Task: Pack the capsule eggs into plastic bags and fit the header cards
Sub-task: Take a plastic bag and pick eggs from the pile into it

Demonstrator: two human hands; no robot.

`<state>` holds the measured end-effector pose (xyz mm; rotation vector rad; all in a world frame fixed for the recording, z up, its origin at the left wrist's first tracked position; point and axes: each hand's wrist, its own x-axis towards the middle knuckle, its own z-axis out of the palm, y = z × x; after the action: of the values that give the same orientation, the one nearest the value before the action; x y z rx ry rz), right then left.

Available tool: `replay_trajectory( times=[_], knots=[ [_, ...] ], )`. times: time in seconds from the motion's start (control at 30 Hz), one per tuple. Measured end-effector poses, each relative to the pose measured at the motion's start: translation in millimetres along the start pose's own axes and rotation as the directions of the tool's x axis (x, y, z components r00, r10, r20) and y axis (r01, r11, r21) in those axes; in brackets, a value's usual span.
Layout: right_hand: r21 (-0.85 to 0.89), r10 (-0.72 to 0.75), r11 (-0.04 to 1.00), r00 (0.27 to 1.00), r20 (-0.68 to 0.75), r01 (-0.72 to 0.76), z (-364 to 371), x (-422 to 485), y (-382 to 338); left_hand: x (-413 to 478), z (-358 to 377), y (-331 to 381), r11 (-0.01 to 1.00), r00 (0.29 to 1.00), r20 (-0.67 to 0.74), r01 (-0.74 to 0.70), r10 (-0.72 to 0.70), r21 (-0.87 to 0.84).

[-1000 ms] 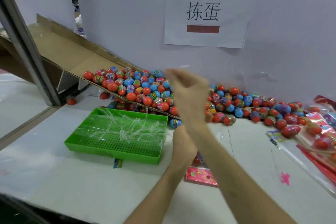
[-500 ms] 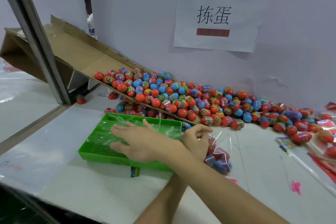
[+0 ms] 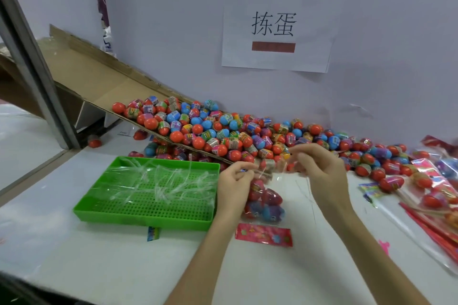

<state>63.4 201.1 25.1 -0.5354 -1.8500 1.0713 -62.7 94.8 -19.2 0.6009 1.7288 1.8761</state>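
A clear plastic bag (image 3: 264, 202) holding several capsule eggs hangs just above the white table. My left hand (image 3: 234, 182) pinches its top edge on the left. My right hand (image 3: 319, 168) pinches the top on the right, with thin clear film stretched between the two hands. A red header card (image 3: 264, 235) lies flat on the table just below the bag. A big heap of loose red, blue and pink capsule eggs (image 3: 223, 131) spills off a cardboard ramp (image 3: 99, 77) behind my hands.
A green perforated tray (image 3: 128, 208) with clear plastic strips stands left of my hands. Packed bags with red cards (image 3: 433, 190) lie at the right edge. A metal post (image 3: 37, 69) rises at the left. A paper sign (image 3: 275, 25) hangs on the wall.
My right hand reached over the green tray half a second ago and has come back to the right, now pinching the bag's top. The bag of eggs is lifted between both hands.
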Motion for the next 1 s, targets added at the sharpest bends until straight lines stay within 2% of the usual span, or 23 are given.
replay_trajectory(
  times=[0.07,0.1,0.17,0.23,0.33,0.5,0.77,1.0],
  knots=[
    [-0.062,0.085,0.994,0.994,-0.072,-0.089,-7.3,-8.1,16.5,2.4,-3.0,-4.8,1.000,0.999,-0.031,-0.017,0.016,-0.009],
    [-0.065,0.156,0.985,0.986,-0.056,-0.159,-8.4,-10.8,22.8,3.7,-2.6,-5.8,1.000,0.999,-0.046,-0.024,0.023,-0.012],
    [-0.037,0.328,0.945,0.943,0.061,-0.326,-7.4,-11.0,28.9,2.6,0.2,-5.4,0.998,0.999,-0.035,-0.025,0.023,-0.051],
    [-0.041,0.416,0.909,0.897,0.151,-0.415,-3.8,-8.8,32.3,1.7,1.6,-4.1,0.995,1.000,-0.025,-0.001,-0.001,-0.103],
    [-0.019,0.400,0.916,0.907,0.134,-0.401,-1.1,-9.6,34.5,1.7,0.1,-1.0,0.982,0.998,-0.003,0.067,-0.068,-0.178],
    [0.092,0.413,0.903,0.907,0.084,-0.420,-7.6,-9.9,33.5,-1.4,1.5,5.3,0.957,0.994,0.059,0.103,-0.091,-0.271],
    [0.222,0.421,0.866,0.892,0.164,-0.449,-0.6,-11.0,24.5,-6.9,4.9,8.8,0.923,0.992,0.123,0.084,-0.041,-0.376],
    [0.153,0.391,0.881,0.870,0.302,-0.449,-3.3,-13.3,26.1,-6.4,5.8,9.0,0.888,0.983,0.181,0.119,-0.041,-0.443]
  ],
)
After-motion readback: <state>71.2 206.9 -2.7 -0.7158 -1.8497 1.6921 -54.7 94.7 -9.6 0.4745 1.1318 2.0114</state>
